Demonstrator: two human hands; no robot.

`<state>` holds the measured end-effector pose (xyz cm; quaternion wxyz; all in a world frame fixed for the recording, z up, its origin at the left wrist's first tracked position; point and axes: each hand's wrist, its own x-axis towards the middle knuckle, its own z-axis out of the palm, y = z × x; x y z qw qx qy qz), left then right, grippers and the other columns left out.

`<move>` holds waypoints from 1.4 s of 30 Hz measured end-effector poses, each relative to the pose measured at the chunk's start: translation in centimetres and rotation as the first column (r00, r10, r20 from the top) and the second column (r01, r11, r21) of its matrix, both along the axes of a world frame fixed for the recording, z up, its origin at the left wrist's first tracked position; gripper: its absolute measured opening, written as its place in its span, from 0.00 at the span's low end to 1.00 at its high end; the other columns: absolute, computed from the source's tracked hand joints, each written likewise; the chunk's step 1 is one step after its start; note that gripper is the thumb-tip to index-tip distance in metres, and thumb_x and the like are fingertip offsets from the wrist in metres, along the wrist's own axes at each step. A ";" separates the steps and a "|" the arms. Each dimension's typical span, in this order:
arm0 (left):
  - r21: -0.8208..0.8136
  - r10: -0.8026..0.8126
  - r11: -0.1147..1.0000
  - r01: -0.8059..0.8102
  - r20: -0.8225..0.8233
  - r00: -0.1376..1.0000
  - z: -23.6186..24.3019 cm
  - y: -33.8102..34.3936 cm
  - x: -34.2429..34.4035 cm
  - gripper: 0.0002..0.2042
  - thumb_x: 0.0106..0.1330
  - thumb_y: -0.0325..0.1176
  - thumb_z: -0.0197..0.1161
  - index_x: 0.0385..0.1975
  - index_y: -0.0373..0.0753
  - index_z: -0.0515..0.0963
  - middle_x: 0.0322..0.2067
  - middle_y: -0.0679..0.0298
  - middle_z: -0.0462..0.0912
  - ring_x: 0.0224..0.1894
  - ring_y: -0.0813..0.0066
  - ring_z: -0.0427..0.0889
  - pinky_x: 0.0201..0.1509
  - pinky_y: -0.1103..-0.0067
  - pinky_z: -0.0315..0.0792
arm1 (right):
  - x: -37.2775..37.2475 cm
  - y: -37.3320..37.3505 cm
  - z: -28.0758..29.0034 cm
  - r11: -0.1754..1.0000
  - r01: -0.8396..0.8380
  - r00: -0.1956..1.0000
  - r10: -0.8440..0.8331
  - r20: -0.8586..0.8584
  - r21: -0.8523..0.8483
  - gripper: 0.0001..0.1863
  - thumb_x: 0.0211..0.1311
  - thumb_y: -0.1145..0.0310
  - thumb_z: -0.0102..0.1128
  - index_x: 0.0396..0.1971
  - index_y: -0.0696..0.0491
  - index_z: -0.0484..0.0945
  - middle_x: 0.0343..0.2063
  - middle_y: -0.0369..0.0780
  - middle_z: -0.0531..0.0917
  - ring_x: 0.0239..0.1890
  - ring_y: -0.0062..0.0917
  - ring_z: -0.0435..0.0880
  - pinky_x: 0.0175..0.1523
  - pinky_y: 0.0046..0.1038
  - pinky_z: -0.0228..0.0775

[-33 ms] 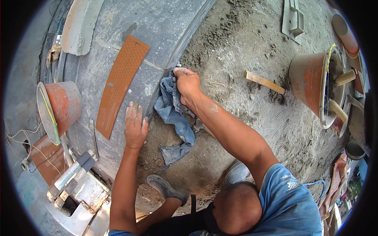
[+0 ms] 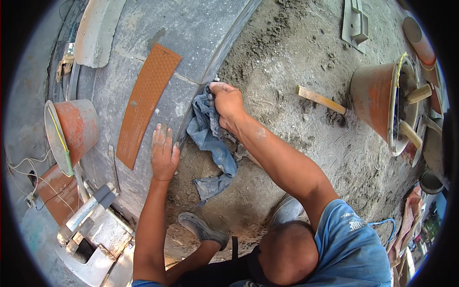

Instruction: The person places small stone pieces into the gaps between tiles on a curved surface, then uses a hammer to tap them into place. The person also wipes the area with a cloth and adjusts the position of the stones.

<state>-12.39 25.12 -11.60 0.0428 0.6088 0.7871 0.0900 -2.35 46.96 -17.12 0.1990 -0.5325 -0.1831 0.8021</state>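
My right hand (image 2: 228, 103) is closed on the top end of a crumpled blue rag (image 2: 210, 136), right at the edge of a grey tile (image 2: 184, 45). From that hand the rag trails down over the sandy ground towards my feet. Fingers stretched out, my left hand (image 2: 165, 153) lies flat on the tile near its edge and holds nothing. Just left of it on the tile lies a long orange-brown textured strip (image 2: 146, 105). The palm side of my right hand and the part of the rag inside it are hidden.
At right stand a dirty orange bucket (image 2: 373, 98) with wooden handles in it, a wooden handle (image 2: 320, 99) on the sand, and a flat float (image 2: 355, 26). Another bucket (image 2: 79, 124), a tile cutter (image 2: 95, 225) and pale cords (image 2: 31, 162) are at left.
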 end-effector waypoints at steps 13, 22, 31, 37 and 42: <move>0.011 0.000 1.000 0.000 -0.009 1.000 0.2 0.3 0.2 0.24 0.60 0.26 0.56 0.58 0.29 0.67 0.61 0.44 0.65 0.66 0.45 0.61 0.69 0.58 0.56 | 13.6 -1.8 7.7 -0.194 -0.642 -0.357 0.932 -0.065 0.742 0.12 0.57 0.68 0.60 0.40 0.57 0.81 0.33 0.41 0.85 0.35 0.31 0.83 0.41 0.31 0.72; 0.013 0.033 0.999 -0.033 0.021 0.999 0.9 0.4 0.3 0.26 0.57 0.25 0.60 0.58 0.32 0.68 0.60 0.48 0.67 0.66 0.49 0.62 0.68 0.59 0.59 | 16.6 -3.5 12.2 -0.301 -0.689 0.085 0.870 0.486 0.660 0.15 0.58 0.58 0.62 0.35 0.55 0.81 0.33 0.44 0.81 0.37 0.42 0.81 0.43 0.39 0.74; 0.102 0.037 0.994 -0.039 0.029 0.999 0.9 -0.2 0.1 0.24 0.57 0.26 0.61 0.56 0.34 0.69 0.60 0.51 0.68 0.65 0.53 0.64 0.68 0.63 0.60 | 10.9 0.7 8.5 -0.179 -0.805 0.422 0.498 0.757 0.566 0.15 0.58 0.58 0.62 0.37 0.54 0.80 0.36 0.46 0.80 0.39 0.44 0.80 0.43 0.40 0.73; 0.123 0.028 0.992 -0.030 0.015 0.999 0.2 -0.1 0.2 0.24 0.57 0.26 0.62 0.56 0.34 0.70 0.60 0.52 0.68 0.66 0.54 0.64 0.68 0.64 0.60 | 10.2 -0.2 5.1 -0.127 -0.838 0.383 0.554 0.739 0.530 0.17 0.58 0.58 0.62 0.38 0.57 0.80 0.36 0.49 0.79 0.40 0.45 0.79 0.46 0.40 0.72; 0.116 0.030 0.993 -0.033 0.031 0.999 0.4 -0.3 -0.1 0.24 0.59 0.25 0.61 0.57 0.34 0.69 0.60 0.53 0.68 0.66 0.55 0.64 0.69 0.64 0.60 | 7.9 -2.7 3.4 -0.312 -0.810 0.349 0.422 0.836 0.496 0.17 0.57 0.58 0.62 0.40 0.55 0.79 0.38 0.47 0.79 0.43 0.42 0.79 0.48 0.38 0.72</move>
